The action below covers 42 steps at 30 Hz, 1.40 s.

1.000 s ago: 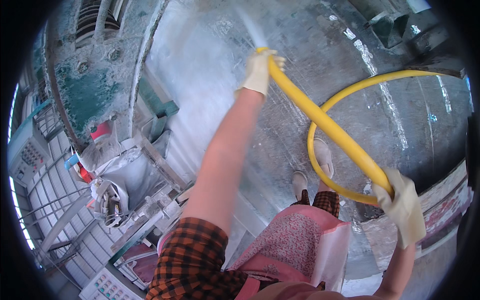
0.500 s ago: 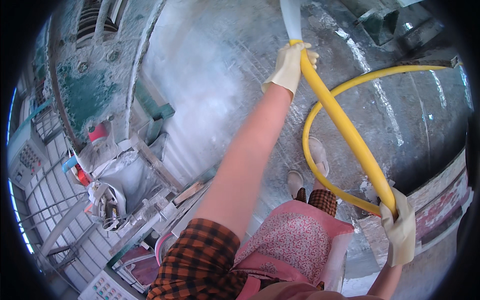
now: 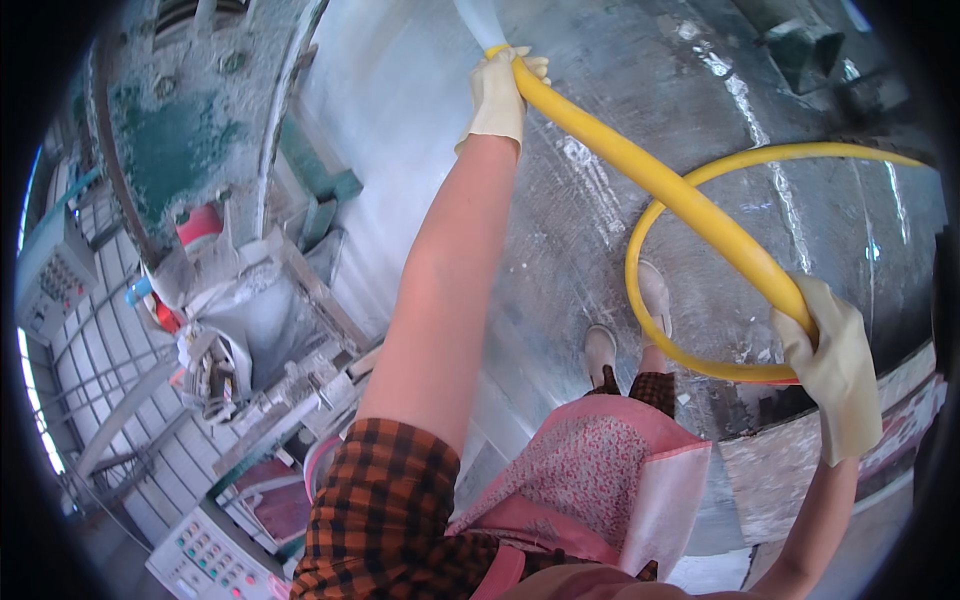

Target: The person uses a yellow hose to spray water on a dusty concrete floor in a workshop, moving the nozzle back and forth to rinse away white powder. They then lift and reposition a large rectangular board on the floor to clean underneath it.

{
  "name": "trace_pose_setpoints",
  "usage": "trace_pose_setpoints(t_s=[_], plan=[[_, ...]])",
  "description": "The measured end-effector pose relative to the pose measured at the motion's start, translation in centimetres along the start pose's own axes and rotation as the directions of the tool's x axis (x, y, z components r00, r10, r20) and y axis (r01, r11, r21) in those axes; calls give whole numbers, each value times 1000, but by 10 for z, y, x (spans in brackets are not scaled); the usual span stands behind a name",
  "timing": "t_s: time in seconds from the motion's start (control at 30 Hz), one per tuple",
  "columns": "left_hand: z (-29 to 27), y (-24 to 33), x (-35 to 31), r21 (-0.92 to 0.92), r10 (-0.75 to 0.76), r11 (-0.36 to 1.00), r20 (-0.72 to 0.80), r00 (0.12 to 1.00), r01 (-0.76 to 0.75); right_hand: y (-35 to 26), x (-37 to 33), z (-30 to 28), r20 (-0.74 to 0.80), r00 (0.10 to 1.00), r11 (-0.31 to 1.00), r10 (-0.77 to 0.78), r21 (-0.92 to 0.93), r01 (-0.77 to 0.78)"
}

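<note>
A thick yellow hose [image 3: 650,172] runs slantwise between my two gloved hands. At its far end my left hand [image 3: 498,92], in a cream rubber glove, is closed round the hose close to the mouth. Water [image 3: 478,22] shoots out of that mouth toward the far edge of the view. Lower right, my right hand [image 3: 828,350], in a matching glove, grips the hose further back. Behind that hand the hose loops past my shoes and runs off to the far right. Part of the loop is hidden by the right glove.
The wet grey floor [image 3: 570,270] has shiny streaks. To the left stands a big crusted green machine [image 3: 170,160], with a white sack [image 3: 255,310] below it. A button panel [image 3: 215,560] is at lower left. A worn ledge [image 3: 770,470] lies at right, below my right hand.
My left hand has swung left with the hose's mouth, and the water jet has gone with it. My right hand has moved up and to the right, tilting the hose flatter.
</note>
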State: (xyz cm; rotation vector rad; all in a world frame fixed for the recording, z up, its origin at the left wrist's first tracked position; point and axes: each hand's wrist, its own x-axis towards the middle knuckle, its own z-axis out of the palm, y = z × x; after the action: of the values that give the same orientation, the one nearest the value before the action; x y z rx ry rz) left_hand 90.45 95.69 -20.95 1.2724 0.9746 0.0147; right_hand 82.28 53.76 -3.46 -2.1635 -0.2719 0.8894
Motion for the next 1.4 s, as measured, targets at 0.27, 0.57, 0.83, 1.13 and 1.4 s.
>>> trace_pose_setpoints(t_s=[0.27,0.57,0.83,1.13,1.4], plan=[[-98,-75,-41,-237,-209,959,-227,951,155,-7,45,7,173,964,967,-202,-124,225],[-54,-180,-97,-569,-511,717,-40,858,401,-1,16,-28,369,929,916,29,-383,123],[-66,-248,-150,-739,-573,577,-62,817,348,2,23,-14,470,882,834,-30,-475,282],[-146,-253,-190,-884,-652,440,-194,733,157,-59,73,33,596,785,713,-167,-477,514],[-198,-225,-192,-879,-602,476,-296,742,36,-98,93,60,627,726,628,-283,-451,634]])
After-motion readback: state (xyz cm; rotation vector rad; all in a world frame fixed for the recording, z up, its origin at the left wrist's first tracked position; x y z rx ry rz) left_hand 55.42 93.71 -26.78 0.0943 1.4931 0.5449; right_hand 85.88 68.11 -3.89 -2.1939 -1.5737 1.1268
